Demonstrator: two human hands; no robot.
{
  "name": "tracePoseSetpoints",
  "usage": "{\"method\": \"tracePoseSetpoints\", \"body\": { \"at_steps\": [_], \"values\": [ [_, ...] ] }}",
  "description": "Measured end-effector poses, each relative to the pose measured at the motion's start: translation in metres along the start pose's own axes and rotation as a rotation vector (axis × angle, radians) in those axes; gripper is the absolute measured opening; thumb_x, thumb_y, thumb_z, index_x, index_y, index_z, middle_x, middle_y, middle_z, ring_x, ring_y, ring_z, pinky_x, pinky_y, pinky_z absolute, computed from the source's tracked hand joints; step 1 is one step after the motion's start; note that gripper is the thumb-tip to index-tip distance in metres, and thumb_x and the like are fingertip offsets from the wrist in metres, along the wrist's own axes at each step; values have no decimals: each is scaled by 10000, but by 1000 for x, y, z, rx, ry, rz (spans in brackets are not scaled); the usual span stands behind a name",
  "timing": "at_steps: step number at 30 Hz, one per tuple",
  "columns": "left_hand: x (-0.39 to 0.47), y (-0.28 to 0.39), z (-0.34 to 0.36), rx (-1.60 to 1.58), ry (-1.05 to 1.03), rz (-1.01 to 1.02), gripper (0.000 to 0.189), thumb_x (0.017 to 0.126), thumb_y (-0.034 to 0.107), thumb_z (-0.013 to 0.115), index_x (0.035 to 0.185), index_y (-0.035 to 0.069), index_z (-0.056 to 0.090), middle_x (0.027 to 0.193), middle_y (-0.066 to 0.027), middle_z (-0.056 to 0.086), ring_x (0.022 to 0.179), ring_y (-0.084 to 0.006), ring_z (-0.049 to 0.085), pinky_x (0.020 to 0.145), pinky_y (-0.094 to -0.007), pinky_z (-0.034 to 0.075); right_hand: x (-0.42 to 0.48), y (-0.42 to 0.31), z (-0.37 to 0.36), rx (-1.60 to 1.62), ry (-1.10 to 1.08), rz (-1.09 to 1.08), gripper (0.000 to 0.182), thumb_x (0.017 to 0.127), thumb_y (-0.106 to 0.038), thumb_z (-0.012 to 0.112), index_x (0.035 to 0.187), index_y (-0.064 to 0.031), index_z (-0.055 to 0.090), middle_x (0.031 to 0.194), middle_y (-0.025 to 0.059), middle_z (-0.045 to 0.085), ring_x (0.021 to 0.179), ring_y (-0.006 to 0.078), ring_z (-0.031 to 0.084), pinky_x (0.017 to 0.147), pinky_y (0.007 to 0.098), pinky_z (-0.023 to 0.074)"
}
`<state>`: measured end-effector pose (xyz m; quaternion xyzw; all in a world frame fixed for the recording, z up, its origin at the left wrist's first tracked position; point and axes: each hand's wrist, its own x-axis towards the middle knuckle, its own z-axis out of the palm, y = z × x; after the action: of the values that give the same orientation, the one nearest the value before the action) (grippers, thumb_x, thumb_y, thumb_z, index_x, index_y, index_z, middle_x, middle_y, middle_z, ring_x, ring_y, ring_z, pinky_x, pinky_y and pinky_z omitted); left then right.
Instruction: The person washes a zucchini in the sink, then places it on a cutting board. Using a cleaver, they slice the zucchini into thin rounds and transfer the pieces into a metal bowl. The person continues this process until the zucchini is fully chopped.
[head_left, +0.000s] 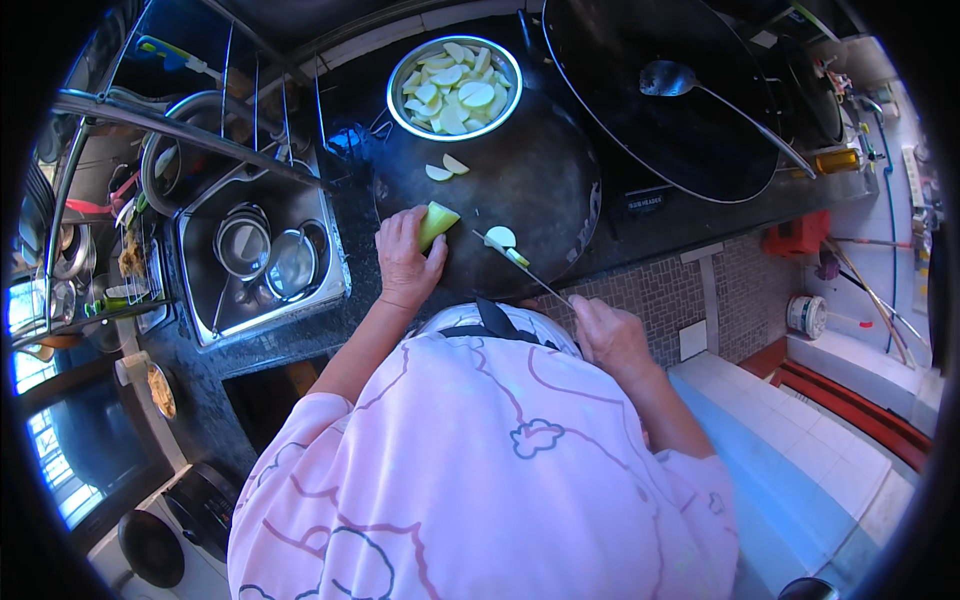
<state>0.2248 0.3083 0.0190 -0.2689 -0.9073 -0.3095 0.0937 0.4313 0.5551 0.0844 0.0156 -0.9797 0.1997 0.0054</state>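
My left hand (409, 251) grips a piece of pale green vegetable (437, 223) against a round, dark cutting board (525, 165). In my right hand (611, 334) is a knife (547, 287), its blade angled over the board's near part. Cut slices (500, 238) lie at the blade, one of them against it. Farther back on the board rest two half-round slices (447, 166). A metal bowl (391, 90) filled with pale slices stands at the board's far edge.
A large wok (675, 150) holding a metal ladle (731, 112) stands at the right. To the left, a steel sink (262, 319) contains several metal strainers and bowls (244, 244). A metal rack (187, 139) with kitchenware rises beside it. An orange bottle (836, 160) lies beyond the wok.
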Motion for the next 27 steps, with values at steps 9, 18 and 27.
{"method": "tracePoseSetpoints", "body": {
  "at_steps": [9,18,27],
  "values": [
    [1,-4,10,-129,149,55,354,766,42,716,1097,43,591,1099,-166,597,1013,-360,563,899,-452,464,51,12,-5,-39,52,60,211,919,-64,588,1128,-38,577,858,164,644,723,353,664,633,420,553],
    [-2,-3,16,-100,173,67,352,722,-4,706,1052,30,589,1110,-180,581,1004,-379,549,889,-444,468,57,-39,-16,-95,-45,-95,302,882,-69,629,1174,-13,577,821,136,628,710,266,693,631,359,577],
    [0,-4,15,-145,173,73,383,718,-31,708,1075,32,588,1119,-175,582,1022,-379,542,889,-441,466,65,-43,-24,-102,-125,-90,234,880,-52,624,1101,-5,565,840,159,647,723,286,705,628,370,581]
  ]
}}
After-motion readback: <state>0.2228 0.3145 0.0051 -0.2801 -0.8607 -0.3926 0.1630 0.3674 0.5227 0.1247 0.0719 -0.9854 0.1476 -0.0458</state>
